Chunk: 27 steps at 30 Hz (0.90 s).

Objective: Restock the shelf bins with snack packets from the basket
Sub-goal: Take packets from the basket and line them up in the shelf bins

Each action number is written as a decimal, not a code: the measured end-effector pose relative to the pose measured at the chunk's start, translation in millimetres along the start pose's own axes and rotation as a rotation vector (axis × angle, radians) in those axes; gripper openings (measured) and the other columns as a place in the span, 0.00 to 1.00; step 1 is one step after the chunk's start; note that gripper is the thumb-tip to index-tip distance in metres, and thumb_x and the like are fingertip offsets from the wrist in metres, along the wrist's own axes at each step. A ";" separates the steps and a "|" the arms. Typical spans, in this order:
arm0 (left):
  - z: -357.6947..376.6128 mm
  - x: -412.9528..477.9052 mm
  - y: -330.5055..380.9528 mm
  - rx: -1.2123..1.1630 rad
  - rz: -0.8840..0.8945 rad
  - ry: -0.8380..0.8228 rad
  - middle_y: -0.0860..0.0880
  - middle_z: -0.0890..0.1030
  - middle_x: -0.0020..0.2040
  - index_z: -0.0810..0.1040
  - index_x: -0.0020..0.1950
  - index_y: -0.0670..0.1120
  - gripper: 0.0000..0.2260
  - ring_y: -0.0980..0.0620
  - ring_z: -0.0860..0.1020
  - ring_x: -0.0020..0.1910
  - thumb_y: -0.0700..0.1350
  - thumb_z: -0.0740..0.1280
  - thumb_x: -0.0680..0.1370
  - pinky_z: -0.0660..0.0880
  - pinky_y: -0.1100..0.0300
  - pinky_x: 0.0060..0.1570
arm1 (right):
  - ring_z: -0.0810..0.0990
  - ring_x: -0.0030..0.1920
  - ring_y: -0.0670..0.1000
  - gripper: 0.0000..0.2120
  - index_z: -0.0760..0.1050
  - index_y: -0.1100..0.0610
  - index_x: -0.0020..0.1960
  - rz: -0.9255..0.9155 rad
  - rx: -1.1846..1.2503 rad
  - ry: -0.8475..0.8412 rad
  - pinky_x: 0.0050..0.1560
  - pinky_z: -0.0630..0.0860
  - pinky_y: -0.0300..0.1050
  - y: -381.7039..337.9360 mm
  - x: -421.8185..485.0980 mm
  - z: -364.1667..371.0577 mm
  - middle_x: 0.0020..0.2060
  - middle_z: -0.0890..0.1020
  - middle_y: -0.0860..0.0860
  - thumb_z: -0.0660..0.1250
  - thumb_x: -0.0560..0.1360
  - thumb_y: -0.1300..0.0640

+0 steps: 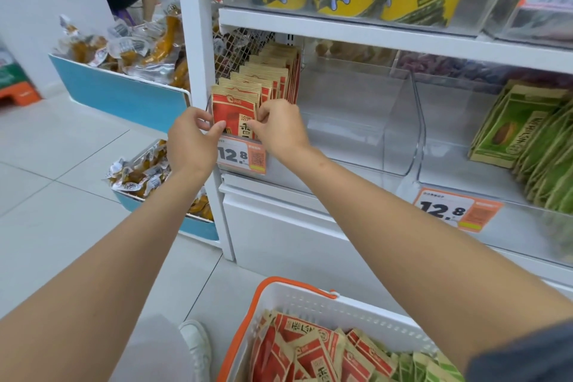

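Red snack packet (235, 115), frontmost of the row in the clear shelf bin (341, 121), is pinched at both side edges by the left hand (189, 143) and right hand (279, 127) and should be pressed upright, flush against those behind.

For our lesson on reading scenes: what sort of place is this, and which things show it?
Most likely a shop's snack aisle: an orange price tag on white shelves, rows of red snack packets, and a basket holding more.

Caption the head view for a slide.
The left hand and right hand pinch the front red packet in the bin; basket of packets below.
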<state>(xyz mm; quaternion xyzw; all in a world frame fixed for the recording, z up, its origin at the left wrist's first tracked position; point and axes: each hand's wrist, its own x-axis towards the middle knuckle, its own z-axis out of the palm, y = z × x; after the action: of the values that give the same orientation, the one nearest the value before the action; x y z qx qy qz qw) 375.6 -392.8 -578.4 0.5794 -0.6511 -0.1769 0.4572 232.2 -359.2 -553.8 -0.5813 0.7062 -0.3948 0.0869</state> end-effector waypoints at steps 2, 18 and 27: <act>0.6 -1.9 0.0 -0.013 -0.013 0.007 0.51 0.78 0.46 0.74 0.54 0.47 0.11 0.51 0.76 0.45 0.51 0.70 0.77 0.69 0.56 0.43 | 0.79 0.38 0.52 0.15 0.73 0.57 0.31 0.009 -0.002 -0.012 0.45 0.79 0.48 -2.6 3.8 1.4 0.32 0.78 0.50 0.73 0.74 0.56; 34.2 -119.7 37.3 -0.019 0.136 -0.757 0.50 0.78 0.32 0.80 0.42 0.43 0.06 0.53 0.74 0.30 0.44 0.70 0.76 0.67 0.67 0.26 | 0.77 0.37 0.49 0.03 0.79 0.54 0.42 -0.039 -0.078 0.001 0.43 0.76 0.48 84.9 -155.6 -63.4 0.35 0.80 0.48 0.68 0.71 0.61; 60.4 -203.9 1.2 0.609 0.265 -1.583 0.48 0.81 0.48 0.80 0.57 0.47 0.14 0.53 0.79 0.41 0.34 0.65 0.76 0.72 0.67 0.31 | 0.78 0.53 0.52 0.11 0.80 0.55 0.57 0.193 -0.385 -0.666 0.54 0.74 0.45 169.9 -308.9 -91.0 0.55 0.80 0.51 0.65 0.76 0.58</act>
<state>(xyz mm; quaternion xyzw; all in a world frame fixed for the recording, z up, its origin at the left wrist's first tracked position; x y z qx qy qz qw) 308.2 -223.8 -688.4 0.3019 -0.8598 -0.2920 -0.2904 146.9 -40.7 -708.3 -0.6140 0.7519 -0.0350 0.2373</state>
